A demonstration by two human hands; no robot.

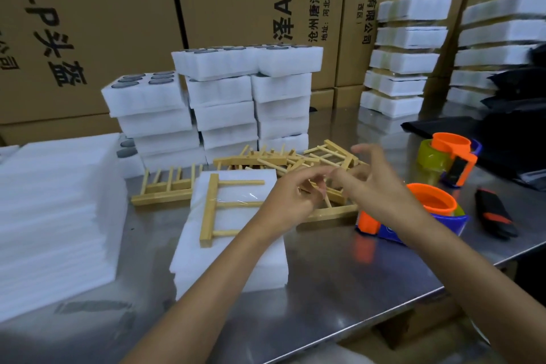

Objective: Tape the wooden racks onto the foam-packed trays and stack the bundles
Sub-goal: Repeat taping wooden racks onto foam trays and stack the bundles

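Cardboard cartons (97, 23) wall off the back of my steel bench (339, 281), and against them on the right stand the finished bundles (404, 56), taped and stacked in tall columns. Nearer the middle are the untaped foam-packed trays (233, 91), piled several high, and a thick slab of foam sheets (56, 216) sits at my left. Right before me lies the tray in hand (233, 242), with one wooden rack (220, 208) flat on top and a glint of clear tape (251, 195) across it, so I judge this bundle is mid-taping. More loose racks (295, 159) are heaped just behind it. Two orange tape dispensers (428, 210) rest at my right. My left hand (291, 201) and right hand (375, 183) meet above the tray's far corner, fingers loosely curled, tips nearly touching; whether they pinch a tape end I cannot tell, it's blurred. Next, I reckon, comes pressing tape down over the rack, then lifting the bundle to the stack
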